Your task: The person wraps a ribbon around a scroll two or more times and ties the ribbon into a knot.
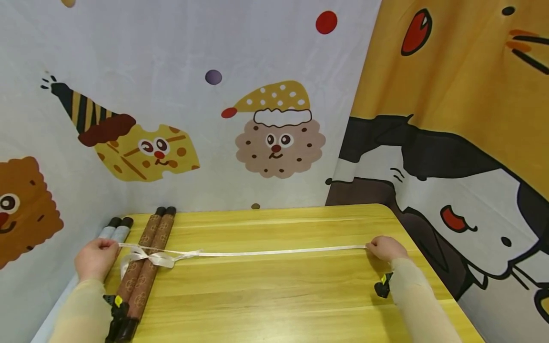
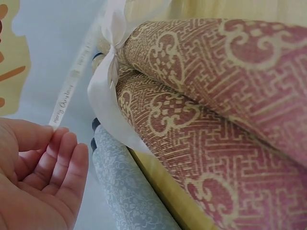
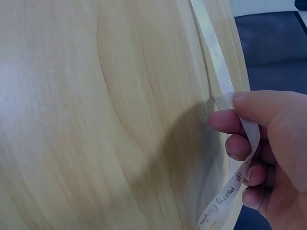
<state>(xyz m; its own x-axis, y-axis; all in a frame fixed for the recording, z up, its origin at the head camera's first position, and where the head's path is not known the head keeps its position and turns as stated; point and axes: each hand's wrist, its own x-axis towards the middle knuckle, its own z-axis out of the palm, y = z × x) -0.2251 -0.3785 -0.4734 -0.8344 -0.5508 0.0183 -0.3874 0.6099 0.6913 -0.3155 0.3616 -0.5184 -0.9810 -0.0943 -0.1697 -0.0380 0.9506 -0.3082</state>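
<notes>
Two brown patterned scrolls (image 1: 141, 281) with dark end knobs lie side by side at the table's left, tied round the middle with a white ribbon bow (image 1: 159, 258). My left hand (image 1: 95, 259) pinches one ribbon end between thumb and forefinger, left of the scrolls. Printed lettering shows on that ribbon (image 2: 64, 98) in the left wrist view. Far to the right, my right hand (image 1: 387, 248) pinches the other long end, which stretches nearly straight across the table. In the right wrist view a loose printed tail (image 3: 225, 196) hangs past the curled fingers.
Two pale grey-blue scrolls (image 1: 117, 231) with dark knobs lie at the table's left edge, beyond my left hand. The yellow wooden table (image 1: 274, 295) meets a cartoon-printed cloth (image 1: 274, 190) at the back and a second printed cloth (image 1: 429, 190) on the right.
</notes>
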